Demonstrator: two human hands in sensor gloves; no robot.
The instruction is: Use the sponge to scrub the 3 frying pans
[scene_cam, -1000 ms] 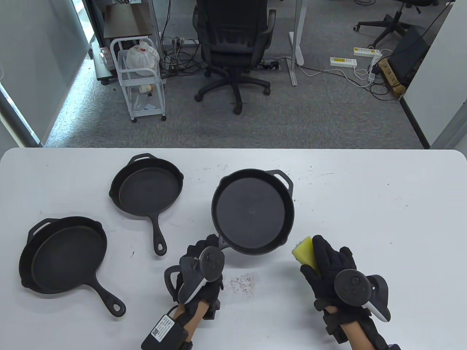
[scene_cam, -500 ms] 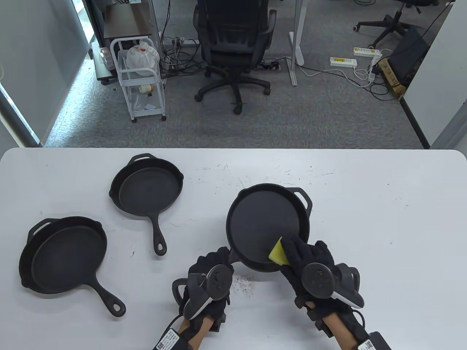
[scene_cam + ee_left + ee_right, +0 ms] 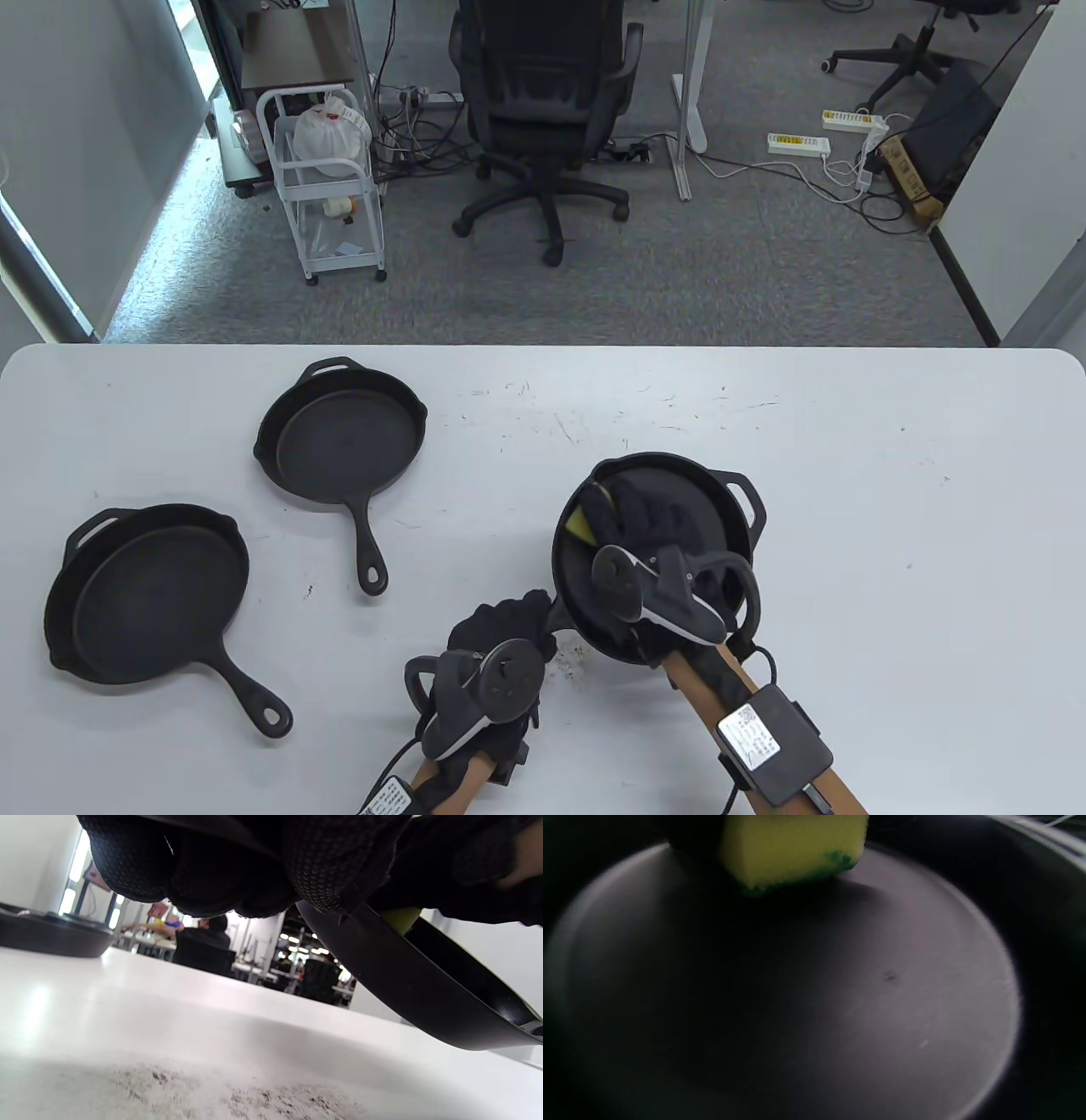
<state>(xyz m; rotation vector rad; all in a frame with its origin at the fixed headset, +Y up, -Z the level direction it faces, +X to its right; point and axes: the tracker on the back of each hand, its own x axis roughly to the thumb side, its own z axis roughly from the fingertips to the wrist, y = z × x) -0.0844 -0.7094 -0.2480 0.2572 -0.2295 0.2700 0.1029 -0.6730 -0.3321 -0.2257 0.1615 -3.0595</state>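
Three black cast-iron frying pans are on the white table. My left hand (image 3: 507, 620) grips the handle of the right pan (image 3: 570, 579) and holds it tilted, its underside (image 3: 424, 993) raised off the table. My right hand (image 3: 646, 509) reaches inside this pan and holds the yellow sponge (image 3: 584, 522) against its upper left inner wall. In the right wrist view the sponge (image 3: 793, 849), with its green scrub side down, presses on the pan's dark floor (image 3: 848, 993). The small pan (image 3: 339, 437) and the left pan (image 3: 148, 594) lie flat and untouched.
Dark crumbs (image 3: 567, 658) lie on the table (image 3: 891, 552) between my hands and show close up (image 3: 237, 1094) in the left wrist view. An office chair (image 3: 543, 110) and a white cart (image 3: 327, 182) stand on the floor beyond the far edge.
The right pan has shifted right and towards me and tipped up. My right hand has gone from beside the pan over its near rim and into it, carrying the sponge to the far left side.
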